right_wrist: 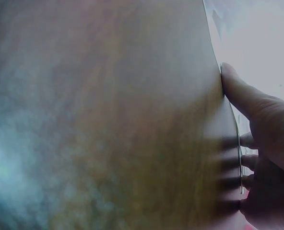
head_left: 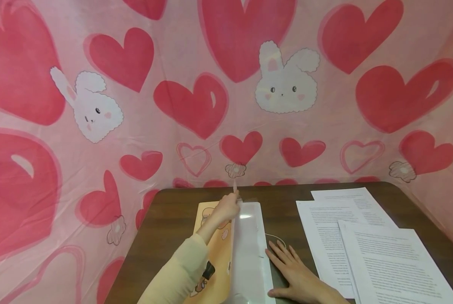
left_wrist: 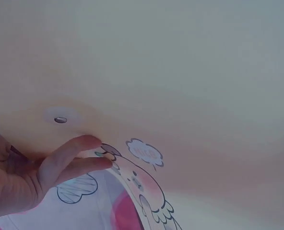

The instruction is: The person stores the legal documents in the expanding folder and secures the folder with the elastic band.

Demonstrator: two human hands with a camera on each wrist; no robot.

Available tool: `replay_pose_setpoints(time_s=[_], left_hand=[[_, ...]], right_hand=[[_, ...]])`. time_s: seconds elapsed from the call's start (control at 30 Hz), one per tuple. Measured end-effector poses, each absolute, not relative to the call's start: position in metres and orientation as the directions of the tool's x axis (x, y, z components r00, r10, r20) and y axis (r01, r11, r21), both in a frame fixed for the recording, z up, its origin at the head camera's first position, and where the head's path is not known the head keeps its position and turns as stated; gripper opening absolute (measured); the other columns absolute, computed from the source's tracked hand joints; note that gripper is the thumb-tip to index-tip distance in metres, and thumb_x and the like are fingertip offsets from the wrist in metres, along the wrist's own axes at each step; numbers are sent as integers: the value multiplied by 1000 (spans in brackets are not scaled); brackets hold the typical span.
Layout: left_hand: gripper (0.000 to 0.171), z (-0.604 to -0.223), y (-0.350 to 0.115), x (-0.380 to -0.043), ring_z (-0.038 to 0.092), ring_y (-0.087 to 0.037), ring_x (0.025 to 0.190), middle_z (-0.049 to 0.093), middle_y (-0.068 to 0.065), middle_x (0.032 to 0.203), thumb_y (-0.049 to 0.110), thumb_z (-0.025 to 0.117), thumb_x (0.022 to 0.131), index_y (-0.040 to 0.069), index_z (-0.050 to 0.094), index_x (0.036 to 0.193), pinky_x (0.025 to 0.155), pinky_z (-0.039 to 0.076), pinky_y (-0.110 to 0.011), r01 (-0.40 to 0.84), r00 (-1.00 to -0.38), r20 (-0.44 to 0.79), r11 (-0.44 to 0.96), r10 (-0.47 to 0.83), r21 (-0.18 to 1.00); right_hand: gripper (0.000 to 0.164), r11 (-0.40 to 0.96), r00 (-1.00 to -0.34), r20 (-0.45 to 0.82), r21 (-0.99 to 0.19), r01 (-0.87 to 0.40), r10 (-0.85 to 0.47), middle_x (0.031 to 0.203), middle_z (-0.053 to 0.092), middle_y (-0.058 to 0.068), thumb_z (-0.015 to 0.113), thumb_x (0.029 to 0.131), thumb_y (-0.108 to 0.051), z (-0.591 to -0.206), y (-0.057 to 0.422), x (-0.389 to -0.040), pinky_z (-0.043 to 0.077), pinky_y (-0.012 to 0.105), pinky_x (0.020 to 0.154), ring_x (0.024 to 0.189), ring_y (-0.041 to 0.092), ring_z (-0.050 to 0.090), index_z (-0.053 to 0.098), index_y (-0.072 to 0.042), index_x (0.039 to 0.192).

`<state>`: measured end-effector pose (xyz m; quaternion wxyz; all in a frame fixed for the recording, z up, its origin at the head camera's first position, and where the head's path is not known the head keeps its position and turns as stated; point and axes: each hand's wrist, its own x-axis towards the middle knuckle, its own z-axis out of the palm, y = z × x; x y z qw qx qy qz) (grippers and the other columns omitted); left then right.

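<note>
A yellow folder point(head_left: 220, 266) with cartoon figures on its cover stands partly opened on the dark table, its whitish, shiny inside point(head_left: 249, 249) facing up on the right. My left hand point(head_left: 227, 207) is at the far end of the cover and pinches its edge. In the left wrist view, fingers point(left_wrist: 77, 155) lie against the cover beside a printed cartoon point(left_wrist: 139, 179). My right hand point(head_left: 296, 270) rests spread on the table, fingertips and thumb along the folder's right edge. The right wrist view shows the thumb point(right_wrist: 240, 91) and fingertips at that edge.
Printed sheets point(head_left: 336, 236) lie in overlapping piles on the right of the table point(head_left: 165, 223). A thin pale cord point(head_left: 276, 236) curves out beside the folder near my right fingers. Behind the table hangs a pink cloth point(head_left: 241, 118) with hearts and rabbits.
</note>
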<state>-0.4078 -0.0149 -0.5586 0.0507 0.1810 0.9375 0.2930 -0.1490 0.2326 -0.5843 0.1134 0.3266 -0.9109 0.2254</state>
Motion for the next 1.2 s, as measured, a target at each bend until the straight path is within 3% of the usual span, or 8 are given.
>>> replay_pose_setpoints(time_s=[0.17, 0.4, 0.53, 0.73, 0.93, 1.03, 1.1, 1.2], left_hand=[[73, -539, -26, -391, 69, -21, 99, 66, -21, 154, 4, 51, 92, -1, 45, 165, 72, 58, -34, 377, -910, 84, 728, 405, 573], [60, -535, -40, -395, 37, -14, 55, 64, -18, 93, 11, 47, 108, 3, 44, 167, 48, 43, -37, 323, -913, 62, 620, 404, 715], [60, -577, -49, -431, 35, -9, 52, 65, -17, 105, 17, 46, 108, 6, 46, 167, 44, 43, -31, 339, -915, 108, 594, 389, 730], [60, -517, -53, -383, 33, -9, 52, 60, -29, 151, 7, 41, 107, 0, 43, 166, 46, 39, -27, 301, -919, 92, 530, 384, 793], [52, -441, -51, -320, 45, -12, 69, 46, -33, 166, 2, 42, 112, -13, 43, 161, 62, 43, -24, 235, -940, 61, 506, 336, 830], [50, -436, -52, -314, 70, -26, 109, 44, -33, 168, 1, 40, 113, -15, 42, 161, 100, 58, -33, 224, -946, 54, 524, 320, 822], [50, -437, -54, -315, 56, -36, 145, 42, -33, 169, 1, 39, 113, -14, 41, 161, 123, 47, -47, 217, -947, 52, 512, 316, 831], [51, -439, -60, -317, 53, -43, 149, 39, -33, 170, -1, 39, 112, -15, 40, 162, 129, 41, -54, 204, -947, 53, 463, 317, 863]], right_hand=[[107, 678, -731, 394, -294, -674, -557, 178, 36, 19, 67, 94, -76, -589, 232, -151, -26, 11, 124, 167, -2, -20, 38, -8, 171], [105, 695, -772, 351, -342, -633, -530, 177, 37, 20, 68, 94, -75, -586, 232, -149, -2, 36, 143, 174, 17, 3, 40, -8, 169], [106, 697, -782, 314, -356, -622, -538, 178, 36, 21, 69, 94, -75, -581, 233, -148, 13, 55, 141, 172, 32, 16, 39, -8, 170], [105, 673, -759, 354, -355, -649, -546, 178, 36, 20, 68, 94, -74, -586, 234, -150, -21, 19, 133, 172, 7, -7, 39, -9, 170], [106, 657, -736, 380, -336, -675, -561, 178, 35, 22, 66, 95, -75, -591, 234, -152, -27, 8, 122, 161, -10, -28, 37, -6, 170], [106, 653, -728, 384, -329, -682, -567, 178, 35, 21, 67, 95, -74, -587, 234, -151, -27, 9, 123, 160, -11, -28, 37, -5, 170], [106, 653, -734, 358, -339, -678, -576, 176, 35, 26, 68, 95, -72, -579, 232, -149, -27, 9, 122, 157, -13, -31, 37, -3, 170], [106, 655, -739, 343, -344, -673, -580, 171, 39, 34, 69, 96, -71, -576, 232, -148, -28, 10, 121, 156, -13, -31, 39, 1, 167]])
